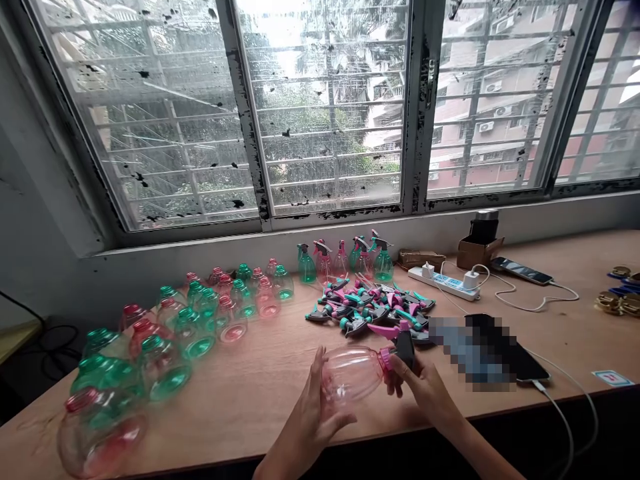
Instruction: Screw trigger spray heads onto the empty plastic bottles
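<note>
A clear pink spray bottle (351, 375) lies on its side in the air above the table's front edge, its neck pointing right. My left hand (314, 413) supports its base, fingers along the far side and thumb held out below. At the neck, my right hand (425, 390) grips the black and pink trigger sprayer (403, 347), thumb and fingers closed around the pink collar. The sprayer sits on the bottle's mouth; whether it is threaded tight I cannot tell. Just beyond lies a heap of loose trigger sprayers (373, 307) in pink, green and grey.
Rows of open green and pink bottles (197, 330) stand on the left of the wooden table (250, 407). Several bottles with sprayers (345, 259) line the window wall. To the right are a power strip (445, 283), a charging phone (523, 270), a dark device (530, 363) and cables.
</note>
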{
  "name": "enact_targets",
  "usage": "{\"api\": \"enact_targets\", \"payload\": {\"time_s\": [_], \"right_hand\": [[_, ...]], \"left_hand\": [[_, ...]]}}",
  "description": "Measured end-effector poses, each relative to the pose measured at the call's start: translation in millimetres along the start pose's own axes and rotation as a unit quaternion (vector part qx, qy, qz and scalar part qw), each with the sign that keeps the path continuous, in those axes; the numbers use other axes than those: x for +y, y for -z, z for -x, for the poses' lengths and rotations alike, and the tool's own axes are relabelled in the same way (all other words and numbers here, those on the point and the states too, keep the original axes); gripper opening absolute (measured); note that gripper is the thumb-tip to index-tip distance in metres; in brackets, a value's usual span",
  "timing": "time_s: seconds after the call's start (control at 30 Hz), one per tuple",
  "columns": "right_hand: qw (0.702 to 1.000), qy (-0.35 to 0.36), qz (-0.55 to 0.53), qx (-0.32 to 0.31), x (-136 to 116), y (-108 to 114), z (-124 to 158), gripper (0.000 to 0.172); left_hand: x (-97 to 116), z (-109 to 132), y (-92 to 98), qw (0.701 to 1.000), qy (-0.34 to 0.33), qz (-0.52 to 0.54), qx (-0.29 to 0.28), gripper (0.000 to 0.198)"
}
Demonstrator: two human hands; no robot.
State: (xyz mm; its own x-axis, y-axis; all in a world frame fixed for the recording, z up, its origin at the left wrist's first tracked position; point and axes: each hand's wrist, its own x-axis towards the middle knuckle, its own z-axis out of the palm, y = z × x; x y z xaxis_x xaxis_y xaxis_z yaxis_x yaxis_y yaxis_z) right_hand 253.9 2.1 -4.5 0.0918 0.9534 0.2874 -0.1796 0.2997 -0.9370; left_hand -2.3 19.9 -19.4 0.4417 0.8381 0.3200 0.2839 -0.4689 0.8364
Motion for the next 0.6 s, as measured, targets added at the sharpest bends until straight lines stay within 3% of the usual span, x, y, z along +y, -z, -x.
{"api": "enact_targets", "payload": {"time_s": [0.07, 0.13, 0.2, 0.27, 0.4, 0.5, 0.6], "right_hand": [[0.998, 0.048, 0.028, 0.024, -13, 4, -8, 0.039], [0.992, 0.088, 0.064, 0.064, -27, 10, -26, 0.039], [0.981, 0.117, 0.117, 0.096, -41, 17, -56, 0.045], [0.968, 0.131, 0.199, 0.081, -54, 22, -97, 0.054], [0.930, 0.162, 0.319, 0.083, -72, 23, -187, 0.065], [0.903, 0.161, 0.392, 0.075, -75, 19, -242, 0.054], [0.871, 0.152, 0.463, 0.055, -72, 11, -280, 0.040]], "left_hand": [[5, -2, 1.5, 1.000, 0.012, -0.011, 0.002, 0.102], [14, -15, 3.4, 0.999, 0.002, -0.050, 0.015, 0.081], [26, -42, 5.6, 0.989, -0.041, -0.137, 0.018, 0.058], [36, -85, 7.2, 0.970, -0.095, -0.224, -0.005, 0.049], [36, -193, 2.7, 0.950, -0.112, -0.291, -0.031, 0.032], [22, -257, -6.9, 0.932, -0.084, -0.350, -0.043, 0.032], [9, -292, -15.6, 0.915, -0.050, -0.397, -0.056, 0.032]]}}
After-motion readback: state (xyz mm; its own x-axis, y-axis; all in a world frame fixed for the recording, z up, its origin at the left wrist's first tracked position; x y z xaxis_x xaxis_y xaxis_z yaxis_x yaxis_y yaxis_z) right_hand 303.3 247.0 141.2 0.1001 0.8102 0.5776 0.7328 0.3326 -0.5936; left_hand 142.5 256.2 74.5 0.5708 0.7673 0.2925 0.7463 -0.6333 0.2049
